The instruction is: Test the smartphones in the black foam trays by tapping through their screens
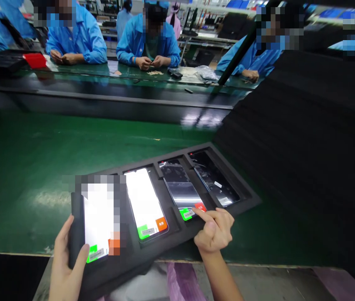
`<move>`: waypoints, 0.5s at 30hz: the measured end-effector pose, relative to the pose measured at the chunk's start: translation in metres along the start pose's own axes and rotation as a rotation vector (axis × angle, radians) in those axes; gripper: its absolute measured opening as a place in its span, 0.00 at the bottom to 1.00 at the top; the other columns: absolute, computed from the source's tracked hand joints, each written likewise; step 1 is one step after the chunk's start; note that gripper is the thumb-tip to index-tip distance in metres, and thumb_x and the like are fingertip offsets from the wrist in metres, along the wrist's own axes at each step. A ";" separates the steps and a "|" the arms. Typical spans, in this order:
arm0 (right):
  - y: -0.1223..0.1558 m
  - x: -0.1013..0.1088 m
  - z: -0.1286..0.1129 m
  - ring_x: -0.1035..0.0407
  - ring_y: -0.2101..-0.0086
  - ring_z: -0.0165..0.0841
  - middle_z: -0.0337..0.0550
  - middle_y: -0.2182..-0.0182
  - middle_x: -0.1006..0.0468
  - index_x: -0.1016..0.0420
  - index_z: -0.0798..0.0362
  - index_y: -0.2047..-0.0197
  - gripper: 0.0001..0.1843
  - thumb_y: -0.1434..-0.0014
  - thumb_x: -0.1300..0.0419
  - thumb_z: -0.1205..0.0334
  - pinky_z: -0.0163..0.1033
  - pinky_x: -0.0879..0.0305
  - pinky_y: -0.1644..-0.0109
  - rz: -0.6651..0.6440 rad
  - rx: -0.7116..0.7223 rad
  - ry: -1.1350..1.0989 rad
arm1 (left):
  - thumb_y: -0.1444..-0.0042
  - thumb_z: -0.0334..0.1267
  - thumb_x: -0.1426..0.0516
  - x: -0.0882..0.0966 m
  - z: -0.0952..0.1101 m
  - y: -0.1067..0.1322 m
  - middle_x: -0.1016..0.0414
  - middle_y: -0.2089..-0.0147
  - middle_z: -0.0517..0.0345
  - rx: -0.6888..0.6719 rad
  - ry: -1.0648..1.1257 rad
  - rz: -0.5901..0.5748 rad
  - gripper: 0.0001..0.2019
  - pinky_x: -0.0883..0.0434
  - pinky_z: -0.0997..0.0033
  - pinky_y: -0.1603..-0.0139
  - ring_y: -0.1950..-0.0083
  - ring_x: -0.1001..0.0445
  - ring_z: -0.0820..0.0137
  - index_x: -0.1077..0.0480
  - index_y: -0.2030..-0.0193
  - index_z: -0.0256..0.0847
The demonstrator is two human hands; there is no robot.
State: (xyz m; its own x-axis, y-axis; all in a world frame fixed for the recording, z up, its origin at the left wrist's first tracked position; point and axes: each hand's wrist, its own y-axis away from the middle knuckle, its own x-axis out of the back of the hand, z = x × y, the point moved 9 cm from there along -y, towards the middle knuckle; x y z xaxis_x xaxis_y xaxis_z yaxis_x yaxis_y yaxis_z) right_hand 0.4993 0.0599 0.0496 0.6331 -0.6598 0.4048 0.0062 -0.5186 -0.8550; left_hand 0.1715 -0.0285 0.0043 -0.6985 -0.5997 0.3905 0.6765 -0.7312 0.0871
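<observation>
A black foam tray (246, 196) with several slots lies on the green bench, each slot holding a phone. The two left phones (100, 217) (144, 202) show white screens with green and orange buttons. The third phone (182, 190) is darker, and the fourth phone (216, 179) is dark. My left hand (66, 263) grips the tray's near left edge, thumb on the leftmost phone's green corner. My right hand (215, 230) is curled, its forefinger stretched onto the third phone's lower corner by a red button.
A tall stack of black foam trays (305, 138) fills the right side. Behind the green mat (39, 167) runs a dark conveyor rail (102, 100). Several workers in blue coats (147, 39) sit at the far bench with small parts.
</observation>
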 end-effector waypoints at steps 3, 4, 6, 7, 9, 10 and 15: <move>0.004 0.000 0.003 0.40 0.75 0.31 0.40 0.79 0.35 0.22 0.52 0.67 0.20 0.42 0.56 0.71 0.45 0.41 0.60 0.005 0.035 0.012 | 0.46 0.50 0.46 0.000 0.001 0.000 0.44 0.35 0.61 -0.004 -0.015 0.006 0.27 0.54 0.51 0.31 0.32 0.49 0.56 0.44 0.39 0.55; 0.006 -0.001 0.004 0.39 0.76 0.31 0.40 0.79 0.35 0.23 0.52 0.68 0.20 0.42 0.56 0.70 0.45 0.42 0.61 0.000 0.043 0.012 | 0.46 0.50 0.46 -0.001 0.000 0.000 0.43 0.35 0.61 -0.005 -0.018 0.004 0.27 0.54 0.51 0.31 0.32 0.49 0.56 0.44 0.39 0.55; 0.008 -0.002 0.007 0.39 0.77 0.31 0.40 0.80 0.34 0.23 0.52 0.70 0.21 0.43 0.57 0.70 0.45 0.42 0.61 -0.012 0.049 0.004 | 0.46 0.50 0.46 -0.001 -0.002 0.000 0.43 0.35 0.61 -0.008 -0.017 0.001 0.26 0.54 0.50 0.31 0.32 0.49 0.56 0.43 0.39 0.56; 0.009 -0.002 0.007 0.39 0.77 0.31 0.40 0.81 0.34 0.23 0.52 0.71 0.21 0.42 0.57 0.70 0.45 0.42 0.62 -0.014 0.055 0.000 | 0.46 0.49 0.46 0.000 -0.004 -0.001 0.43 0.35 0.62 -0.004 -0.014 0.002 0.26 0.54 0.51 0.31 0.32 0.50 0.56 0.43 0.40 0.56; 0.009 -0.001 0.007 0.39 0.78 0.30 0.39 0.82 0.33 0.23 0.52 0.73 0.21 0.42 0.57 0.70 0.44 0.43 0.62 -0.013 0.061 -0.002 | 0.46 0.49 0.46 0.001 -0.008 -0.001 0.43 0.34 0.63 0.002 -0.008 0.006 0.26 0.53 0.52 0.31 0.32 0.50 0.57 0.43 0.40 0.57; 0.009 -0.001 0.006 0.39 0.78 0.30 0.39 0.82 0.33 0.24 0.52 0.74 0.21 0.42 0.57 0.70 0.44 0.43 0.63 -0.015 0.062 -0.001 | 0.47 0.49 0.45 0.001 -0.009 -0.001 0.43 0.35 0.63 0.001 -0.004 0.008 0.26 0.53 0.53 0.31 0.32 0.49 0.57 0.43 0.40 0.57; 0.007 -0.003 0.004 0.37 0.78 0.30 0.40 0.81 0.31 0.24 0.52 0.75 0.22 0.42 0.57 0.71 0.44 0.42 0.63 -0.017 0.063 0.026 | 0.45 0.47 0.46 -0.002 -0.008 0.000 0.47 0.33 0.61 0.005 0.060 -0.021 0.28 0.56 0.52 0.31 0.30 0.54 0.58 0.46 0.38 0.54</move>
State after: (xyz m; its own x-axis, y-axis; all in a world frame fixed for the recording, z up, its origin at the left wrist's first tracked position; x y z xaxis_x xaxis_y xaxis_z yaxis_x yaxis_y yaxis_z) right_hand 0.5005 0.0608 0.0412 0.6120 -0.6659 0.4266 0.0655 -0.4949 -0.8665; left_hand 0.1712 -0.0301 -0.0035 -0.7249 -0.6030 0.3329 0.6629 -0.7421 0.0992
